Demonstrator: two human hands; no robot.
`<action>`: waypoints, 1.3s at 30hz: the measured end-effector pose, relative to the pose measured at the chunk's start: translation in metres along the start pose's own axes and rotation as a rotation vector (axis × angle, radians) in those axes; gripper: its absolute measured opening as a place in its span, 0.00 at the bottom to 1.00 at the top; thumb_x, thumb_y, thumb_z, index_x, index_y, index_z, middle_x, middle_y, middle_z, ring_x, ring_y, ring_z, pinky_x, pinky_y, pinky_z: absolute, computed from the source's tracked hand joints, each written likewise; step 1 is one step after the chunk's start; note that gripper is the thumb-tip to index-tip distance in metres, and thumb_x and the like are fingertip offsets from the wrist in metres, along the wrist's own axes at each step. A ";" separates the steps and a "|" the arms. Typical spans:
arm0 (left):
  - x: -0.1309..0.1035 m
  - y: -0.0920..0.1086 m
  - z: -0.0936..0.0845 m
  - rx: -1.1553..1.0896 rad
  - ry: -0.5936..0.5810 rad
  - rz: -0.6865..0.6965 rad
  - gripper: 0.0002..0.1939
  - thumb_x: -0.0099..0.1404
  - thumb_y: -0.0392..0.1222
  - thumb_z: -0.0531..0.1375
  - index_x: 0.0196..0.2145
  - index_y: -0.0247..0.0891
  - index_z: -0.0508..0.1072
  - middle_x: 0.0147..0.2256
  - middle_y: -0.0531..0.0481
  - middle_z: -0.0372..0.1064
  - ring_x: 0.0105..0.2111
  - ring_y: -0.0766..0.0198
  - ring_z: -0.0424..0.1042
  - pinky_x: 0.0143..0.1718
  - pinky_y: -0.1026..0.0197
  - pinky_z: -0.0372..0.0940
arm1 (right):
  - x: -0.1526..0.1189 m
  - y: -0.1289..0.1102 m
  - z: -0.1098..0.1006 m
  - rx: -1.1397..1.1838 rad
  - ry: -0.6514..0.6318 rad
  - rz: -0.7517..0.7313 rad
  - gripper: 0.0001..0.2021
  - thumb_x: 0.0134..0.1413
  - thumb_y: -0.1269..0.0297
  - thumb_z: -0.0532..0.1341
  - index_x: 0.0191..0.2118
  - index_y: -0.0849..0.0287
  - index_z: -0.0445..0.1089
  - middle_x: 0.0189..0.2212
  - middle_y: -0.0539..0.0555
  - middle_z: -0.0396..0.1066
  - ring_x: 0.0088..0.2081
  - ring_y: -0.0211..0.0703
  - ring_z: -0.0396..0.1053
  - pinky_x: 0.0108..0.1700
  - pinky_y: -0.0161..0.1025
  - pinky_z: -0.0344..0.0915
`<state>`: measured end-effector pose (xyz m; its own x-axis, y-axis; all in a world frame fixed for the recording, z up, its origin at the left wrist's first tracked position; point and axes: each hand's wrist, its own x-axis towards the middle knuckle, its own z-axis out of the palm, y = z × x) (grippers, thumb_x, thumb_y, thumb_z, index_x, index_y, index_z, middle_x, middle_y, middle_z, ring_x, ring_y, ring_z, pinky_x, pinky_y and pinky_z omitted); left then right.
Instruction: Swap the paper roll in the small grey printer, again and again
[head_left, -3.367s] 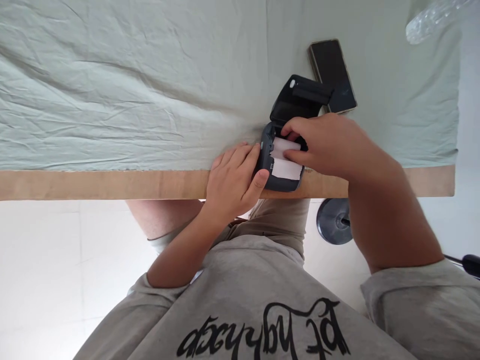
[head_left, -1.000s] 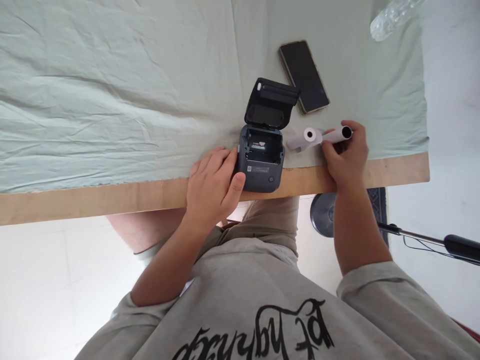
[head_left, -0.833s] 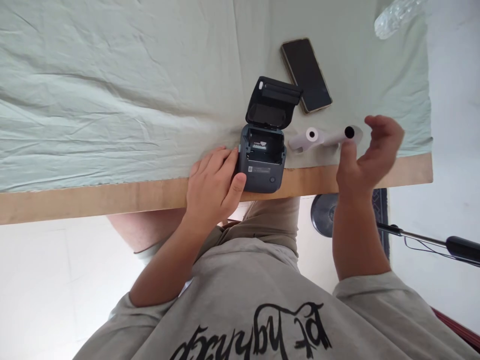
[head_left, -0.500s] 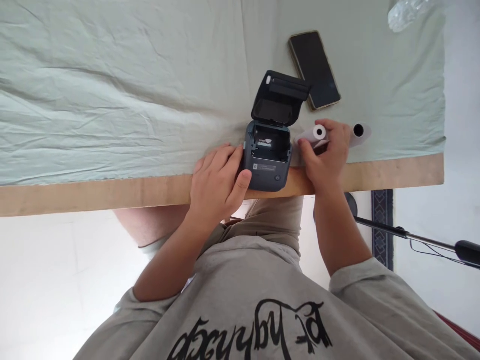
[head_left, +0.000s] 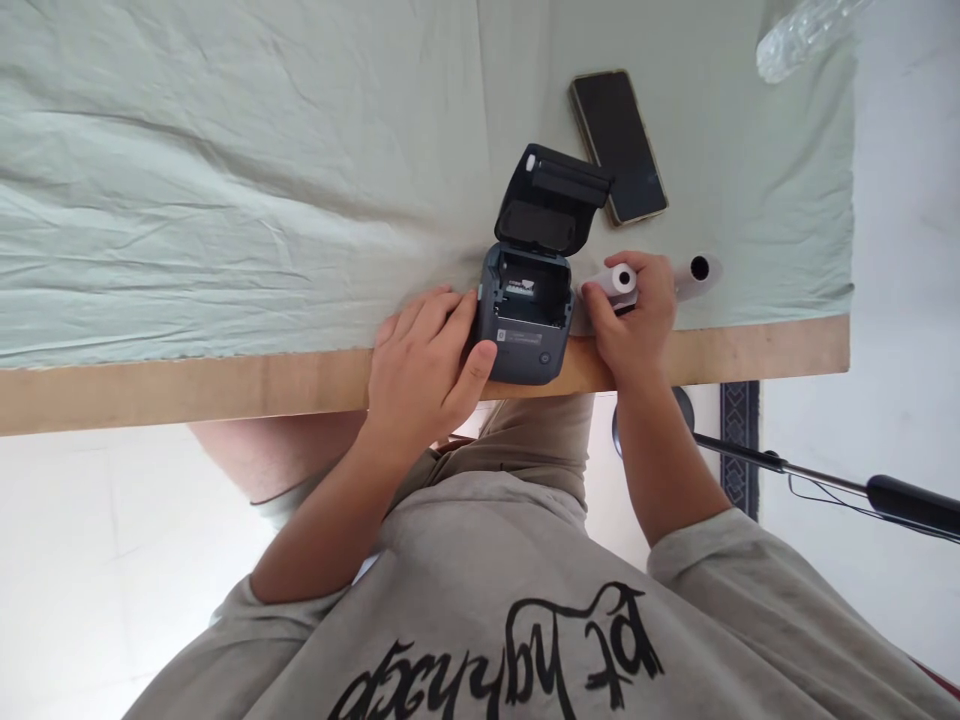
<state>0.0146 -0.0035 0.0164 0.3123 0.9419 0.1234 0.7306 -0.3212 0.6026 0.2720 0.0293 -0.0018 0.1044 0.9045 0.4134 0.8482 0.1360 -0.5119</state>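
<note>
While my right fingers (head_left: 598, 304) pinch the small paper roll (head_left: 610, 282) by the counter's near edge (head_left: 225, 388) — left fingers (head_left: 430, 318) spread against the open printer (head_left: 517, 358) — a slack grip could let the roll unwind.

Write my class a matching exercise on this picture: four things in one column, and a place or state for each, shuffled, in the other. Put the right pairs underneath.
Column 1
1. Left hand
2. Right hand
3. Phone
4. Clear plastic bottle

Column 2
A. Lies with its dark screen facing up
B. Has its fingers around a white roll
C. Near the top right corner of the view
D. Lies against the side of the printer with the raised lid

Right pairs: 1-D, 2-B, 3-A, 4-C
</note>
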 end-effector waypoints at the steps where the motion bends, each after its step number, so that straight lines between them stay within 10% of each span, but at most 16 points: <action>1: 0.000 0.000 0.000 0.000 -0.002 -0.004 0.41 0.78 0.63 0.33 0.64 0.34 0.69 0.59 0.35 0.72 0.63 0.43 0.66 0.58 0.44 0.62 | -0.001 0.002 0.001 0.004 0.007 -0.004 0.12 0.55 0.60 0.64 0.46 0.51 0.71 0.41 0.55 0.71 0.46 0.50 0.72 0.52 0.52 0.71; 10: 0.000 -0.002 0.000 0.006 0.009 0.016 0.41 0.77 0.62 0.33 0.64 0.33 0.70 0.58 0.34 0.72 0.63 0.41 0.67 0.57 0.43 0.62 | -0.008 0.008 0.002 0.273 0.050 0.024 0.18 0.60 0.54 0.60 0.54 0.52 0.66 0.47 0.56 0.75 0.46 0.46 0.77 0.49 0.47 0.74; 22: -0.002 0.000 -0.002 -0.010 -0.001 0.007 0.38 0.78 0.60 0.35 0.64 0.33 0.70 0.58 0.35 0.72 0.64 0.43 0.65 0.57 0.44 0.62 | 0.019 -0.066 -0.010 0.130 -0.228 -0.196 0.06 0.59 0.65 0.63 0.43 0.48 0.72 0.49 0.53 0.81 0.52 0.50 0.78 0.57 0.55 0.73; 39: 0.003 0.004 -0.003 -0.043 -0.008 -0.081 0.29 0.74 0.58 0.50 0.61 0.36 0.72 0.57 0.39 0.73 0.63 0.42 0.67 0.60 0.42 0.62 | -0.014 -0.059 -0.005 0.328 -0.142 -0.267 0.04 0.56 0.64 0.65 0.31 0.50 0.77 0.40 0.52 0.80 0.50 0.51 0.78 0.56 0.56 0.75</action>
<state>0.0163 -0.0013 0.0212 0.2581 0.9638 0.0665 0.7268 -0.2391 0.6439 0.2228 0.0066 0.0267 -0.1873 0.8637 0.4680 0.6237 0.4726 -0.6226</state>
